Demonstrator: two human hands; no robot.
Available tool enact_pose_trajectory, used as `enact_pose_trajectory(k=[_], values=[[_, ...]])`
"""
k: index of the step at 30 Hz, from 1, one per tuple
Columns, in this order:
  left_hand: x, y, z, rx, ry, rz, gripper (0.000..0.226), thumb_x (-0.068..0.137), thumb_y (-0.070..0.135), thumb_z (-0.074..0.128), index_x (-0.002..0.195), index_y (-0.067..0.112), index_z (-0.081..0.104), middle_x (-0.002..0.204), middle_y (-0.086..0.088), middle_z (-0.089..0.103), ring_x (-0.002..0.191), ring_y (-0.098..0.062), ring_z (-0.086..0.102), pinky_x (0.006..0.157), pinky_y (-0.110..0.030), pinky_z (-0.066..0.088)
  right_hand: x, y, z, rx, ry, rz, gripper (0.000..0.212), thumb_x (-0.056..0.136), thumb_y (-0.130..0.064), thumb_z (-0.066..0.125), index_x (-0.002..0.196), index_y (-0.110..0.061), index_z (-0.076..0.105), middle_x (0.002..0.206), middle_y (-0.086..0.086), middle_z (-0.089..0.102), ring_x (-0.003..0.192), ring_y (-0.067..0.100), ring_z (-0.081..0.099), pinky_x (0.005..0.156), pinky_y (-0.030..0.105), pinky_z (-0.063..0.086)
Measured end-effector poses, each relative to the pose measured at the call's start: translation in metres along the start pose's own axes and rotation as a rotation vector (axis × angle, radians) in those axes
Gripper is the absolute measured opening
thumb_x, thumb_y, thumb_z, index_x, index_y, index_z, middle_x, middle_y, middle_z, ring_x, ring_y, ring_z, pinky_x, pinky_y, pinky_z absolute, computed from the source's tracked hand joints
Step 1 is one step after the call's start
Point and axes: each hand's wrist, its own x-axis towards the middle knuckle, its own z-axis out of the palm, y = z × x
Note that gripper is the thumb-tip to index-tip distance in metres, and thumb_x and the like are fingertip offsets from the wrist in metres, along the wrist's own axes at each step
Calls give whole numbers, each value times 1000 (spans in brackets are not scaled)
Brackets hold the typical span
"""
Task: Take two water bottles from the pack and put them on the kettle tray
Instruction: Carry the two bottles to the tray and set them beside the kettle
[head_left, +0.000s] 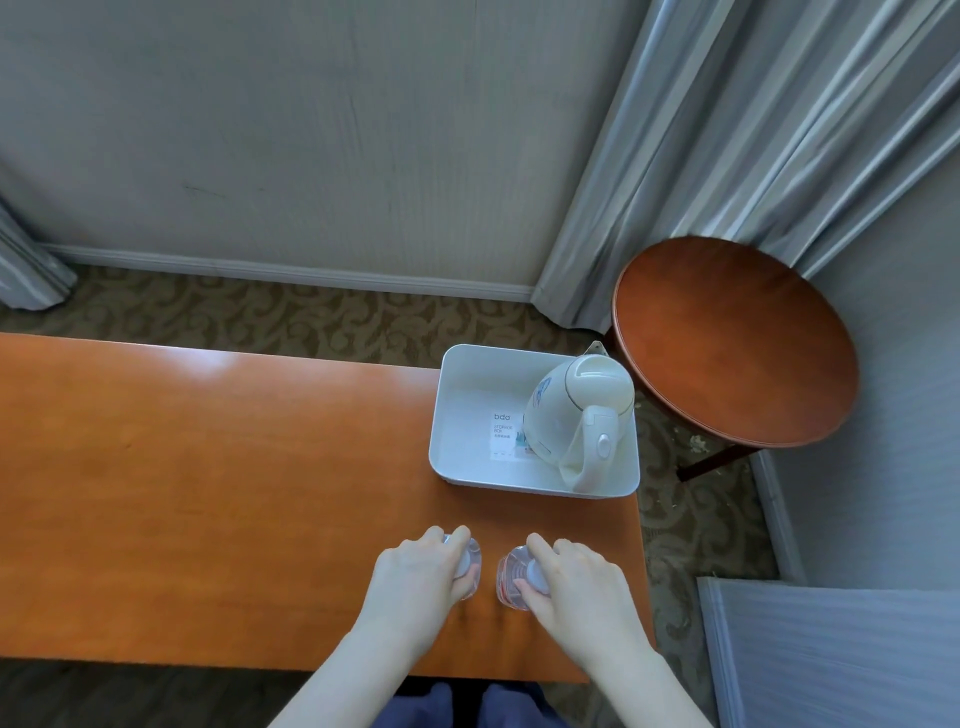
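Note:
Two clear water bottles with white caps stand upright side by side near the front right of the wooden table (208, 493). My left hand (415, 577) is closed around the left bottle (470, 564) from the left. My right hand (576, 582) is closed around the right bottle (511, 574) from the right. Beyond them, at the table's right end, sits the white kettle tray (467, 415) with a cream electric kettle (576, 410) in its right half; the tray's left half shows a label on its floor. No bottle pack is in view.
A round dark wooden side table (732, 338) stands to the right of the tray, off the table's edge. Grey curtains (727, 130) hang behind it. Patterned carpet lies beyond the table, with a wall behind and a grey panel at lower right.

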Motion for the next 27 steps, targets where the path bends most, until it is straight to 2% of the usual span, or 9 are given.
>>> enact_pose_trajectory(k=[2, 6, 8, 11, 14, 19, 23, 25, 27], values=[[4, 5, -12, -17, -59, 6, 33, 95, 50, 35, 110, 24, 49, 93, 1, 58, 85, -25, 61, 64, -29, 40, 2, 0, -7, -13, 11, -22, 29, 88, -51, 44, 104, -27, 47, 88, -1, 62, 81, 24, 61, 63, 33, 44], [19, 8, -55, -22, -2, 27, 30, 92, 51, 39, 105, 25, 48, 93, 1, 60, 86, -26, 60, 63, -31, 39, 10, -11, -50, -41, 32, 5, 24, 85, -50, 48, 86, -28, 39, 81, -1, 63, 81, 27, 61, 58, 31, 36], [32, 9, -78, -31, 27, 29, 31, 91, 52, 42, 101, 24, 48, 91, 0, 61, 86, -29, 59, 63, -31, 36, 21, -16, -73, -41, 70, -1, 28, 83, -49, 49, 80, -26, 34, 80, 0, 64, 81, 30, 61, 57, 33, 37], [56, 8, -107, -91, 98, 34, 30, 88, 49, 48, 98, 21, 53, 87, -4, 62, 85, -33, 59, 63, -33, 40, 43, -21, -102, -84, 144, -27, 28, 83, -46, 53, 79, -21, 41, 77, 3, 65, 77, 33, 60, 55, 32, 33], [87, 6, -125, -116, 152, 53, 30, 87, 46, 51, 106, 24, 57, 88, -6, 64, 84, -33, 59, 66, -33, 44, 72, -23, -122, -124, 227, -60, 25, 82, -43, 56, 82, -19, 48, 74, 6, 65, 75, 33, 61, 54, 30, 31], [143, 0, -129, -149, 202, 29, 26, 89, 40, 54, 95, 14, 56, 81, -6, 57, 78, -29, 53, 61, -32, 36, 127, -17, -128, -184, 267, -72, 26, 87, -41, 53, 90, -15, 50, 68, 1, 49, 73, 29, 58, 56, 33, 41], [183, -6, -120, -158, 173, 3, 25, 90, 36, 53, 94, 12, 56, 82, -7, 57, 76, -28, 50, 58, -30, 33, 171, -5, -118, -198, 237, -21, 26, 89, -36, 53, 95, -11, 50, 80, 10, 61, 80, 33, 60, 57, 34, 37], [200, -7, -114, -149, 166, -12, 23, 90, 35, 53, 94, 12, 55, 81, -5, 54, 73, -25, 47, 53, -27, 29, 189, 0, -111, -193, 212, -3, 26, 90, -35, 52, 95, -10, 50, 87, 13, 64, 83, 35, 60, 58, 35, 38], [213, -7, -108, -139, 142, -33, 22, 91, 33, 52, 97, 12, 55, 82, -5, 51, 74, -24, 45, 56, -28, 30, 205, 5, -105, -195, 199, 9, 26, 90, -34, 52, 96, -9, 50, 89, 14, 64, 84, 36, 60, 58, 35, 37]])
